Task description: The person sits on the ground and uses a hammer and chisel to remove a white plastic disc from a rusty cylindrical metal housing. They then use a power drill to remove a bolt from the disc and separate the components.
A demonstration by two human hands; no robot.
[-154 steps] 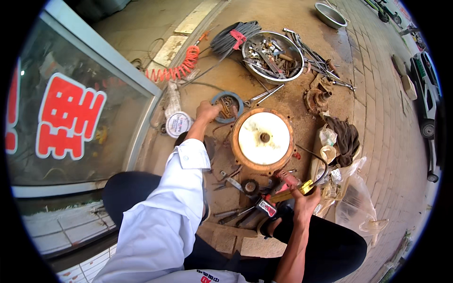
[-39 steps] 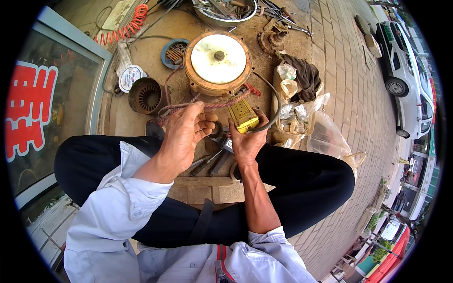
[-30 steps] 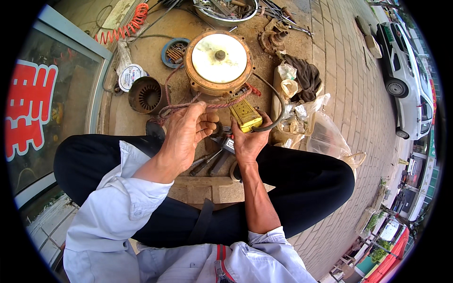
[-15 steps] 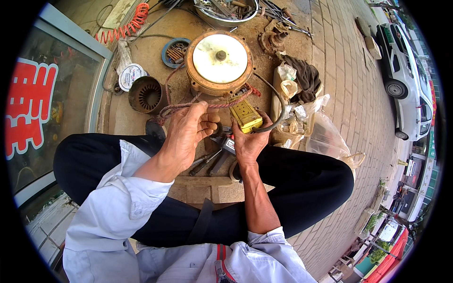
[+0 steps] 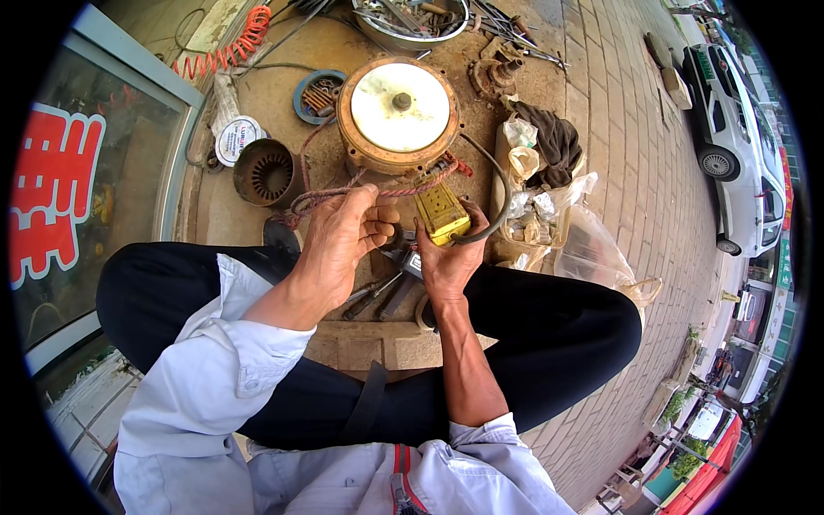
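Barely shifting since a moment ago, left hand [image 5: 342, 245] keeps pinching the reddish wires [image 5: 343, 193] mid-frame, right hand [image 5: 446, 262] clamped around the yellow tester [image 5: 441, 212].

A street-side repair spot on a paved sidewalk outside a shopfront. Just beyond the hands lies a round motor housing [image 5: 397, 112], with a wound stator [image 5: 268, 172] beside it, a bowl of metal scrap [image 5: 412, 19] farther out, and parked cars [image 5: 730, 129] along the brick paving [image 5: 635, 172] to the right.
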